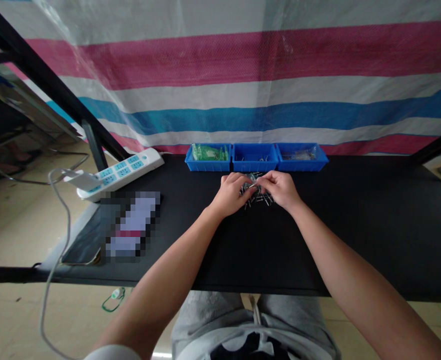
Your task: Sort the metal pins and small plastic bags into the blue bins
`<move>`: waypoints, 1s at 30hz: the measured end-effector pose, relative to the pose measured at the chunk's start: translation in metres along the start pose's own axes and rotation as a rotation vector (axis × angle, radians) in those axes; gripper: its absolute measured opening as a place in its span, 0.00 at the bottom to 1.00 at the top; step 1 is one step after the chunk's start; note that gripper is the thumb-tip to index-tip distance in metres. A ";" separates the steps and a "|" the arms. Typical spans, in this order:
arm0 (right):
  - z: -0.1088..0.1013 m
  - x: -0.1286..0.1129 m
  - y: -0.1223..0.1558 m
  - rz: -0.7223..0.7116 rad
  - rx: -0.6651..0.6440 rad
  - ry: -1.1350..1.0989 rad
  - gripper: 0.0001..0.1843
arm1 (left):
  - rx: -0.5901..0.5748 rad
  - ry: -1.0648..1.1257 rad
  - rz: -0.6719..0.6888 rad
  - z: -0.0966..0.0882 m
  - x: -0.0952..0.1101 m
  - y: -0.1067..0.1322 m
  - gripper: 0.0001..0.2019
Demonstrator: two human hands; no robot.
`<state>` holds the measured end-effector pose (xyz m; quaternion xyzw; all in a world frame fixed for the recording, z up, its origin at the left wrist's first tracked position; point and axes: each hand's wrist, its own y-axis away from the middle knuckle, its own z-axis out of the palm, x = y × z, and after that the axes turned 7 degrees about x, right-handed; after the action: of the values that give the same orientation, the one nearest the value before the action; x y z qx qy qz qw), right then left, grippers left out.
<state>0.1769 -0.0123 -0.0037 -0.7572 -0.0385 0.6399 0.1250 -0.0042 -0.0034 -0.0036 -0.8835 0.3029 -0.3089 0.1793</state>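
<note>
My left hand (pixel 232 194) and my right hand (pixel 281 190) meet over a loose pile of thin metal pins, perhaps rivets (pixel 266 197), on the black tabletop. Both hands are closed in a pinch. Between their fingertips shows a short shiny metal pin (pixel 251 185), which both seem to touch. Some clear plastic appears just behind the fingers, too small to make out. Part of the pile is hidden under my hands.
Behind the pile stand a blue bin with a green packet (pixel 209 152), a blue bin holding a few small metal pieces (pixel 255 166), and a blue bin with a clear bag (pixel 303 165). A power strip (pixel 130 170), a pixelated phone-like object (pixel 133 225) and a dark flat object (pixel 83 240) lie left.
</note>
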 end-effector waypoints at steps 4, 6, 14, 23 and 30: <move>0.000 -0.003 0.002 -0.047 0.002 0.080 0.25 | 0.029 0.029 0.029 -0.001 0.002 -0.001 0.12; 0.000 -0.003 0.002 -0.057 0.005 0.070 0.23 | 0.017 0.027 0.028 -0.001 0.002 -0.002 0.13; -0.009 -0.004 0.003 -0.026 -0.188 -0.169 0.09 | -0.082 -0.047 -0.005 -0.002 0.002 -0.003 0.18; -0.011 -0.005 0.004 0.014 -0.271 -0.133 0.10 | -0.096 0.036 -0.009 -0.003 0.002 -0.004 0.25; -0.012 0.003 -0.002 0.033 -0.073 -0.312 0.13 | -0.037 0.029 -0.099 -0.003 0.001 -0.004 0.28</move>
<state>0.1890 -0.0118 -0.0045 -0.6533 -0.0682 0.7498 0.0793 -0.0042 -0.0013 0.0014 -0.8961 0.2668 -0.3245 0.1431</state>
